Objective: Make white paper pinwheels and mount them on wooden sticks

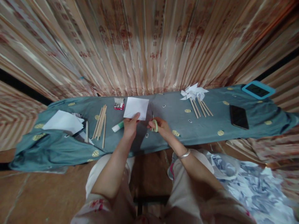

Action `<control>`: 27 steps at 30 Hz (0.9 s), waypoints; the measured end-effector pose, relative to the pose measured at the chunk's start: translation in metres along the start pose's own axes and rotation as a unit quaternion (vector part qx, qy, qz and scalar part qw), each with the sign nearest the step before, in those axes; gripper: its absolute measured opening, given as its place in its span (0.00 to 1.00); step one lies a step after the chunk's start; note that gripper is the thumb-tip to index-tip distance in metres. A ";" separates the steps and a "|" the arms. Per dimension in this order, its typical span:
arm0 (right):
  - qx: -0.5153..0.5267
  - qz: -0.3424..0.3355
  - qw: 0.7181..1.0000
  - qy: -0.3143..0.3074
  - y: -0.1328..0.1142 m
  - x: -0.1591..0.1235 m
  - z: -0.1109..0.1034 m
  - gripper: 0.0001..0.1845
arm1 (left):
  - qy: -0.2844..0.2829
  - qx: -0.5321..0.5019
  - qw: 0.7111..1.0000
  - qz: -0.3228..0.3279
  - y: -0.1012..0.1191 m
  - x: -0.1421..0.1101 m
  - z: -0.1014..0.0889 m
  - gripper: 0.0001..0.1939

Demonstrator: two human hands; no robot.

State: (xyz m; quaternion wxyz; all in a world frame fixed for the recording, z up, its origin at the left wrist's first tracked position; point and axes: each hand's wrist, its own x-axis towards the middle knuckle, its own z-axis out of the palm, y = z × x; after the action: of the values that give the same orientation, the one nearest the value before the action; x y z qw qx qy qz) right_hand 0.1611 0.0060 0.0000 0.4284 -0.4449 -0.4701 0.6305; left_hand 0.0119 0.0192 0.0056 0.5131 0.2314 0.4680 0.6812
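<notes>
My left hand (130, 126) pinches the near edge of a white square of paper (136, 107) and holds it over the teal cloth (163, 130). Just to its right, my right hand (160, 127) grips a pair of scissors with green handles (154, 121), the blades pointing away from me beside the paper's right edge. A silver bangle sits on my right wrist.
Wooden sticks (100, 123) and a glue stick (118, 126) lie left of my hands, with loose white sheets (64, 122) further left. Finished paper pinwheels on sticks (196, 98) lie to the right, then a black phone (238, 116) and a blue-cased device (258, 89). A bag of paper scraps (247, 180) sits on the floor.
</notes>
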 end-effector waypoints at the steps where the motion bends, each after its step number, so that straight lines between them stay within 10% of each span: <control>1: -0.007 0.014 1.000 -0.023 -0.001 -0.004 -0.003 0.29 | -0.005 -0.006 1.000 0.004 0.001 0.001 -0.001 0.19; 9: -0.065 0.061 0.983 -0.163 0.007 -0.023 -0.017 0.28 | -0.013 -0.001 1.000 0.019 0.000 0.006 -0.001 0.15; 27: -0.078 0.057 0.984 -0.151 0.006 -0.019 -0.016 0.25 | -0.015 0.045 0.999 0.020 -0.013 0.002 0.004 0.12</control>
State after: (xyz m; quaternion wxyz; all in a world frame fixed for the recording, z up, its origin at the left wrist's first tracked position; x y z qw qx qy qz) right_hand 0.1804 -0.0101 -0.0049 0.2791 -0.4027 -0.5512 0.6754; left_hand 0.0206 0.0227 -0.0039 0.4959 0.2737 0.4854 0.6660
